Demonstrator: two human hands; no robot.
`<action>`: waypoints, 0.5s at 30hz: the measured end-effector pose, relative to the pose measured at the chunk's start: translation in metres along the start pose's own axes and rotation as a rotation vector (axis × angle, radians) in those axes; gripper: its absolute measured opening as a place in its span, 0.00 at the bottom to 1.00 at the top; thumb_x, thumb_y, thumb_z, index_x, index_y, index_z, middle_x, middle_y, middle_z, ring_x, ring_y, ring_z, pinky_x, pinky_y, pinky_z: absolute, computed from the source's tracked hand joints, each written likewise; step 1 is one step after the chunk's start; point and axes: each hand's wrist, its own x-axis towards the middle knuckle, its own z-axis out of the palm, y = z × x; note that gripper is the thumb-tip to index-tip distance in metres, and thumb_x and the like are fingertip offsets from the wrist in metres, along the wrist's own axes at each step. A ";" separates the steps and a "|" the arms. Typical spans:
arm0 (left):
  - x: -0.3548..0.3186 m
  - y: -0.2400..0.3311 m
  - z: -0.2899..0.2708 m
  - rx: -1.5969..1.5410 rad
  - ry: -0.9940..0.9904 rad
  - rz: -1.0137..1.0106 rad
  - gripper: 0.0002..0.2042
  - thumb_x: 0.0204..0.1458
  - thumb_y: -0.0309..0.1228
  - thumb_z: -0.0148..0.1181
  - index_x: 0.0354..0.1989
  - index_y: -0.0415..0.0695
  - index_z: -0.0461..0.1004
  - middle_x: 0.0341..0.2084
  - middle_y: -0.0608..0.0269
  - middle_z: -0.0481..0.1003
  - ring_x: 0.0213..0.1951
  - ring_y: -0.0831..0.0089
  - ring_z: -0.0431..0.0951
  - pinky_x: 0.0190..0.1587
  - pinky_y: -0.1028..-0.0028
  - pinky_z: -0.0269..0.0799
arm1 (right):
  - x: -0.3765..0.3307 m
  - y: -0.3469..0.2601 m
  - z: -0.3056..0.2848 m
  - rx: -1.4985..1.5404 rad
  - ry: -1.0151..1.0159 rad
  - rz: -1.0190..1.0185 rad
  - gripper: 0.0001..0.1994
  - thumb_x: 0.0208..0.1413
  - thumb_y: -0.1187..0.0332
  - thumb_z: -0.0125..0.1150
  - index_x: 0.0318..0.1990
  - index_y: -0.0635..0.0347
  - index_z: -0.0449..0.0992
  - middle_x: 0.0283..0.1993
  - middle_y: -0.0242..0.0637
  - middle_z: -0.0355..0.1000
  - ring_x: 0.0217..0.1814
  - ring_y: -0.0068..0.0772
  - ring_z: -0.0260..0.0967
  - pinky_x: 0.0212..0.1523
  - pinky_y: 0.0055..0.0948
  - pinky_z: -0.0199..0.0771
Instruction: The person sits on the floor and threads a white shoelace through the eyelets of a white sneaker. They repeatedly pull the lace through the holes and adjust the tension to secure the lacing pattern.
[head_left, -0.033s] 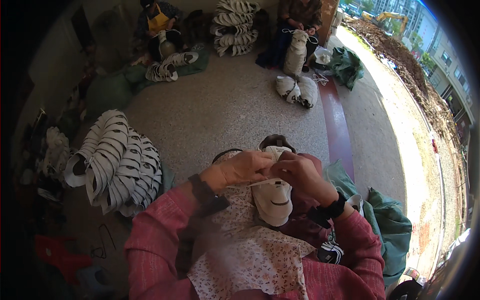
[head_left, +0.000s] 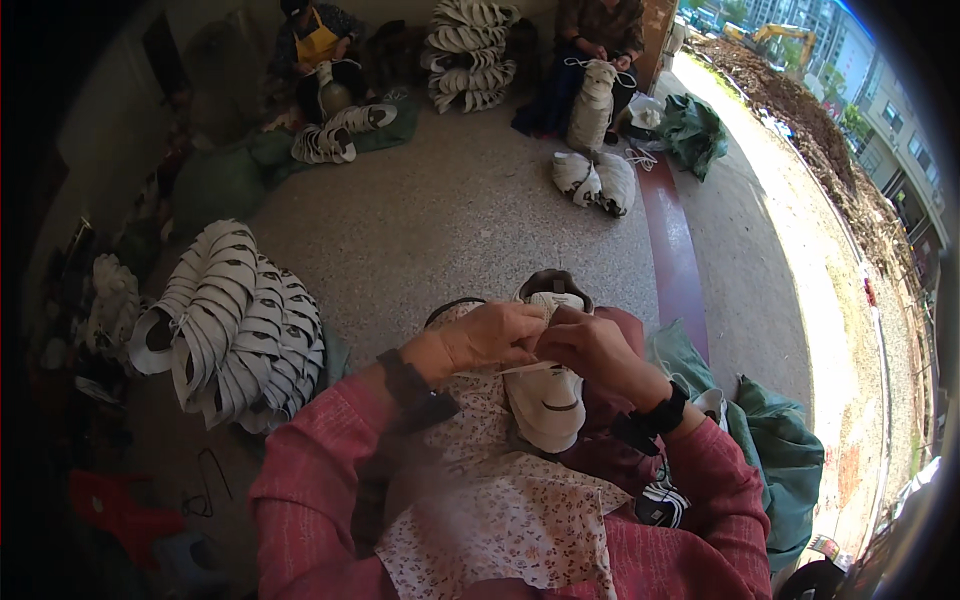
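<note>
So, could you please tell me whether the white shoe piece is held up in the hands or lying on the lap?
Held up: both hands, left hand and right hand, pinch the top of the white shoe piece, which hangs below them over the floral apron.

You have no labels, signs or screens around you. The nearest to packaging are green sacks: one (head_left: 775,450) crumpled at your right side, another (head_left: 690,130) lying far ahead beside the seated person.

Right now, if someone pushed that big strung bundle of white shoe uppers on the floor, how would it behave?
The big strung bundle of white shoe uppers would probably slump and fan out instead of sliding as one block, since its thin curved pieces lie loosely overlapped. It looks light for its bulk, being thin hollow shells. It seems unlikely to roll, as it sags flat against the speckled floor.
</note>
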 end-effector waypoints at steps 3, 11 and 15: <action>-0.005 -0.007 0.004 -0.018 0.044 0.032 0.10 0.43 0.27 0.69 0.26 0.44 0.70 0.32 0.61 0.72 0.36 0.60 0.78 0.38 0.64 0.73 | 0.006 0.004 0.014 -0.001 -0.055 -0.026 0.03 0.52 0.71 0.63 0.33 0.58 0.79 0.36 0.38 0.72 0.36 0.45 0.75 0.34 0.38 0.74; -0.007 0.013 0.000 -0.199 -0.021 -0.147 0.09 0.48 0.35 0.70 0.30 0.43 0.78 0.33 0.61 0.72 0.38 0.64 0.76 0.41 0.68 0.73 | 0.004 0.020 -0.065 -0.576 0.137 0.019 0.03 0.53 0.72 0.57 0.35 0.59 0.76 0.35 0.39 0.65 0.40 0.45 0.71 0.37 0.43 0.68; 0.009 0.010 0.012 -0.006 -0.030 -0.105 0.13 0.49 0.41 0.69 0.28 0.43 0.80 0.34 0.61 0.72 0.39 0.63 0.75 0.42 0.66 0.73 | -0.025 0.056 -0.092 -0.034 0.078 0.364 0.06 0.62 0.71 0.53 0.41 0.60 0.77 0.43 0.40 0.72 0.42 0.37 0.74 0.42 0.38 0.72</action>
